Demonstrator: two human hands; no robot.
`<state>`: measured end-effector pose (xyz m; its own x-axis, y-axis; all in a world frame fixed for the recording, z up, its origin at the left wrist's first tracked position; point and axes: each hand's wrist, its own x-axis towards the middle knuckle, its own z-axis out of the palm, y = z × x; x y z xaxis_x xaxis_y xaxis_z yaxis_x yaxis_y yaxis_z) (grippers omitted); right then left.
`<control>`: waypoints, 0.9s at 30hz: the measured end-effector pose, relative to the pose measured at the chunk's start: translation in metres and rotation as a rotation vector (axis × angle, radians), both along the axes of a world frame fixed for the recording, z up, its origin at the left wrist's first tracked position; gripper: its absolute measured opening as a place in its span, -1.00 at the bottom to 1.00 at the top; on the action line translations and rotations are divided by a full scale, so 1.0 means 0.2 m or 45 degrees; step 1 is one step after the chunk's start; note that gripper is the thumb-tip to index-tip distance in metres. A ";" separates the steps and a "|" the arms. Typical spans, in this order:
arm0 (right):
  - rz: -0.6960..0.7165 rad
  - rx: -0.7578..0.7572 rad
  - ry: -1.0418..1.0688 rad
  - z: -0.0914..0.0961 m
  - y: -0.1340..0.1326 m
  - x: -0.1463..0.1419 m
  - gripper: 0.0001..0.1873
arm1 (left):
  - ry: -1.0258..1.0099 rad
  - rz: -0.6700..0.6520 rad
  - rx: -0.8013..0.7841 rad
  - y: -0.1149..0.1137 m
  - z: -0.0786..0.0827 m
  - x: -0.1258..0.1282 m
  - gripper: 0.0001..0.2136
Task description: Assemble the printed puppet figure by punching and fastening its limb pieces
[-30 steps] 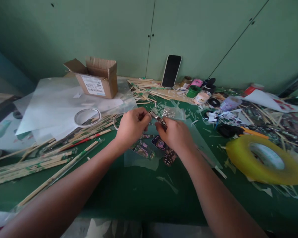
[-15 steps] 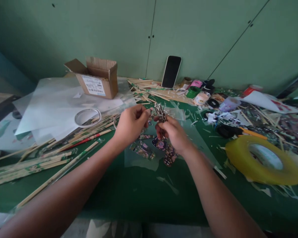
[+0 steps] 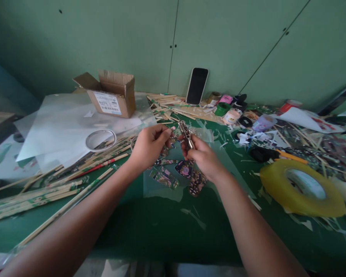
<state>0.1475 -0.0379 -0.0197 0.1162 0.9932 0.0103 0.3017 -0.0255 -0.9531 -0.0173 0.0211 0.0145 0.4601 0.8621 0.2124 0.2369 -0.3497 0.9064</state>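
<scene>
My left hand (image 3: 149, 147) is closed in a pinch, thumb against curled fingers. A tiny pale bit shows at its fingertips, too small to name. My right hand (image 3: 203, 157) grips a silver metal hand tool (image 3: 185, 132), its slotted end pointing up and away; my fingers hide part of it. The two hands are close together but apart. Below them, dark patterned pieces (image 3: 184, 168) with pink and purple designs lie on a translucent sheet (image 3: 161, 192). A clear patterned packet (image 3: 165, 177) is beside them. Small shiny bits (image 3: 194, 132) lie behind the tool.
An open cardboard box (image 3: 115, 96) and a phone (image 3: 197, 86) stand at the back. Wooden sticks (image 3: 98, 165) and a white tape ring (image 3: 88, 141) lie left. At right are a large yellow tape roll (image 3: 272, 188), small jars (image 3: 231, 116) and heaped scraps.
The metal tool has turned in my right hand, and its slotted body now shows more clearly. My left hand has shifted slightly and stays pinched. The whole view has tilted a little.
</scene>
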 end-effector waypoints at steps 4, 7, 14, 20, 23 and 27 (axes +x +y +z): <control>0.051 0.045 -0.047 0.00 -0.01 0.01 -0.61 | 0.017 -0.028 0.001 0.00 0.00 0.00 -0.78; 0.064 0.065 -0.043 0.01 -0.02 0.00 -0.59 | -0.006 -0.004 0.019 0.01 -0.01 -0.01 -0.78; 0.071 0.106 0.017 -0.02 -0.01 -0.01 -0.54 | -0.067 0.031 0.060 0.02 -0.02 -0.01 -0.82; 0.138 -0.019 0.626 0.02 -0.02 -0.04 -0.67 | -0.308 0.148 0.062 0.03 -0.03 0.01 -0.85; 0.201 -0.023 0.788 0.06 -0.04 -0.06 -0.70 | -0.398 0.195 0.057 0.03 -0.03 0.01 -0.88; 0.236 -0.012 0.821 0.08 -0.06 -0.07 -0.71 | -0.401 0.178 0.057 0.02 -0.04 0.02 -0.88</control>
<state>0.1338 -0.0506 -0.0036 -0.0764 0.9970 -0.0131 -0.3281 -0.0375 -0.9439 -0.0132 0.0255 0.0071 0.2438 0.8987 0.3646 -0.0038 -0.3750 0.9270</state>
